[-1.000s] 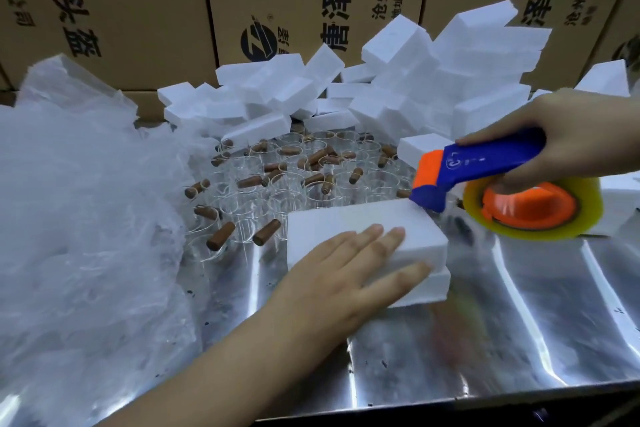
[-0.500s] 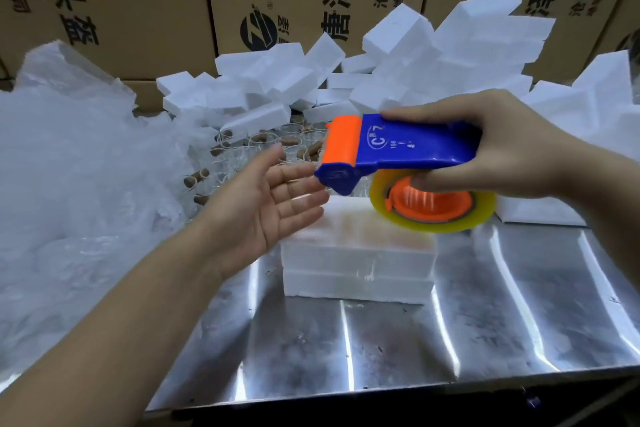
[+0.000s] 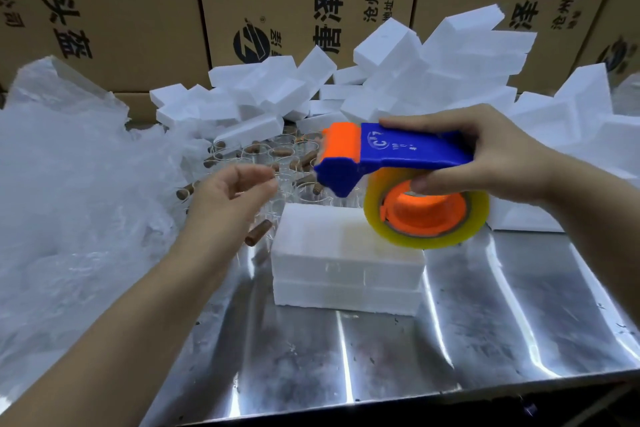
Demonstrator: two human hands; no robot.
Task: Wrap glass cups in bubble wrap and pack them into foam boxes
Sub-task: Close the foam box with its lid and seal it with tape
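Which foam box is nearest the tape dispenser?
The closed foam box alone on the steel table, just below the tape dispenser in the right hand; others heaped behind.

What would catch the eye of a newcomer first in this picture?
The bright blue and orange tape dispenser, gripped by the right hand, hangs over a closed white foam box on the shiny metal table. Behind it lies a heap of white foam boxes, with clear glass cups in front, and crumpled bubble wrap fills the left side.
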